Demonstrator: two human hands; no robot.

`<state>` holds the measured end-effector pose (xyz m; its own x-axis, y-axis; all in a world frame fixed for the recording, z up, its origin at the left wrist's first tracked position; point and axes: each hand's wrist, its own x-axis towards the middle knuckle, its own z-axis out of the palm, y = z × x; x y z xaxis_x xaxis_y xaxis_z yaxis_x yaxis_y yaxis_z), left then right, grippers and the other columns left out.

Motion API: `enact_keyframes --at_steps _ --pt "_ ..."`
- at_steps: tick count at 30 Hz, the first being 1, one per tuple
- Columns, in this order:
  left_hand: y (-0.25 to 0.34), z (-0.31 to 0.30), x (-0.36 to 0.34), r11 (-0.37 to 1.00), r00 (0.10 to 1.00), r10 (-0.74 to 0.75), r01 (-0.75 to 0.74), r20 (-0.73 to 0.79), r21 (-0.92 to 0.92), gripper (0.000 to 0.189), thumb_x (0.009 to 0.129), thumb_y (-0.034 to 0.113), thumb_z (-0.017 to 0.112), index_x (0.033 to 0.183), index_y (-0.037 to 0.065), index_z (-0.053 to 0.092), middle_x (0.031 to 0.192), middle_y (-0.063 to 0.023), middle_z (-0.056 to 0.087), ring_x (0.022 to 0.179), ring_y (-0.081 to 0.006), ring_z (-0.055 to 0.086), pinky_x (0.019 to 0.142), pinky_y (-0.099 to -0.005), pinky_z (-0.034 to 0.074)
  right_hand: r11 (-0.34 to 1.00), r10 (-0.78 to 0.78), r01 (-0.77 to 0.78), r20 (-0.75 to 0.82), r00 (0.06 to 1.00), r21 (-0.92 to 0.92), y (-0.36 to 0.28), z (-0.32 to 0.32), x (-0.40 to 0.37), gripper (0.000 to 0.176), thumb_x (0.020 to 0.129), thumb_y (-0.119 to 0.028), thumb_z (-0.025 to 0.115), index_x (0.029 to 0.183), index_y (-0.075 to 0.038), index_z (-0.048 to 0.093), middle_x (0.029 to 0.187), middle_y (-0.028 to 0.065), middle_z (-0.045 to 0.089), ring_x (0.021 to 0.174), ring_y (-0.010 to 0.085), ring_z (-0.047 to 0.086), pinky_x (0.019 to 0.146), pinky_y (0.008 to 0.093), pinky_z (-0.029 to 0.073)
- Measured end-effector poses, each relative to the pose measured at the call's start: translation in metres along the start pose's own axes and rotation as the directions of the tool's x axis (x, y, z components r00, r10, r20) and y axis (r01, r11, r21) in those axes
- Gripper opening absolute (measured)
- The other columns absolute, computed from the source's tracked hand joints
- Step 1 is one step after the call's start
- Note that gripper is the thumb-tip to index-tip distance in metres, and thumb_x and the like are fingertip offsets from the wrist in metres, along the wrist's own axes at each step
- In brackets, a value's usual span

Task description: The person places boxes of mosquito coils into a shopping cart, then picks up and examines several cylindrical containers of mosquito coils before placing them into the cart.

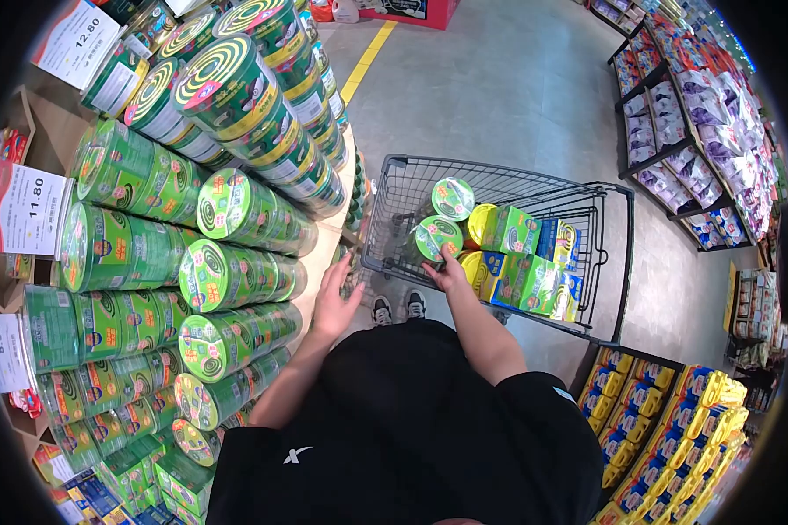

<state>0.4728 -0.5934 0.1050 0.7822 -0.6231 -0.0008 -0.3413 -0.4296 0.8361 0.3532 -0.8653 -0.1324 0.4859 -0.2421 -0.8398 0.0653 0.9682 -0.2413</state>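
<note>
My right hand (449, 273) reaches into the shopping cart (490, 168), its fingers at the near edge of a round green canister (438, 238). Just behind that canister stands another one (453, 199). To their right in the cart lie green boxes (530, 282), yellow round items (481, 225) and blue-and-yellow packs (569, 245). My left hand (338, 299) is beside the front edge of the wooden shelf (324, 254), fingers spread, with nothing seen in it. Left of it, green canisters (206, 276) lie on their sides in stacked rows.
Dark green cans (228, 87) stand stacked at the upper left, near price signs (28, 208). Racks of purple-and-white bags (705, 105) are at the upper right. Yellow-and-blue packs (674, 446) fill a display at the lower right. A yellow line (366, 63) crosses the grey floor.
</note>
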Motion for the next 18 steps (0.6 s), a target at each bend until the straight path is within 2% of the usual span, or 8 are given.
enact_keyframes --at_steps 2,5,10,16,18 --pt "-0.001 -0.002 -0.003 0.994 0.998 -0.059 0.059 -0.001 -0.097 0.066 0.087 0.007 0.071 0.147 0.004 0.044 0.128 -0.0183 0.058 0.113 -0.0291 0.062 0.098 -0.0368 0.049 1.000 -0.010 0.010 -0.002 1.000 0.004 0.000 -0.005 0.006 0.056 0.096 -0.036 0.067 0.143 -0.016 0.044 0.140 0.0090 0.048 0.125 0.0309 0.050 0.097 0.0540 0.054" --pt "-0.011 -0.001 -0.007 0.985 0.997 -0.077 0.071 -0.031 -0.158 0.065 0.088 0.003 0.069 0.147 0.002 0.043 0.120 -0.0169 0.063 0.103 -0.0234 0.066 0.095 -0.0359 0.050 1.000 -0.023 0.023 -0.009 1.000 0.010 0.000 -0.010 0.009 0.056 0.096 -0.035 0.067 0.143 -0.014 0.044 0.139 0.0098 0.049 0.125 0.0313 0.050 0.098 0.0552 0.052" --pt "-0.010 -0.006 -0.009 0.968 0.996 -0.080 0.070 -0.032 -0.241 0.061 0.090 0.002 0.067 0.146 0.000 0.044 0.114 -0.0144 0.064 0.101 -0.0197 0.066 0.092 -0.0335 0.051 0.998 -0.006 0.007 -0.007 1.000 0.059 0.003 -0.020 0.018 0.058 0.095 -0.032 0.068 0.144 -0.015 0.043 0.141 0.0099 0.049 0.129 0.0362 0.048 0.106 0.0618 0.043" --pt "-0.012 -0.010 -0.008 0.961 0.997 -0.079 0.074 -0.008 -0.267 0.061 0.093 0.000 0.064 0.149 -0.001 0.040 0.113 -0.0125 0.062 0.100 -0.0152 0.063 0.093 -0.0291 0.049 0.997 0.011 -0.008 -0.034 0.999 0.073 0.001 -0.024 0.021 0.055 0.098 -0.033 0.064 0.145 -0.015 0.043 0.144 0.0093 0.049 0.131 0.0356 0.048 0.108 0.0637 0.039" --pt "-0.012 -0.011 -0.008 0.959 0.996 -0.088 0.084 -0.003 -0.272 0.060 0.093 0.000 0.064 0.149 -0.001 0.040 0.113 -0.0125 0.062 0.099 -0.0149 0.063 0.093 -0.0288 0.049 0.998 -0.029 0.031 -0.020 0.999 0.058 0.002 -0.023 0.019 0.053 0.100 -0.029 0.062 0.146 -0.015 0.041 0.146 0.0113 0.046 0.130 0.0339 0.049 0.106 0.0630 0.042"
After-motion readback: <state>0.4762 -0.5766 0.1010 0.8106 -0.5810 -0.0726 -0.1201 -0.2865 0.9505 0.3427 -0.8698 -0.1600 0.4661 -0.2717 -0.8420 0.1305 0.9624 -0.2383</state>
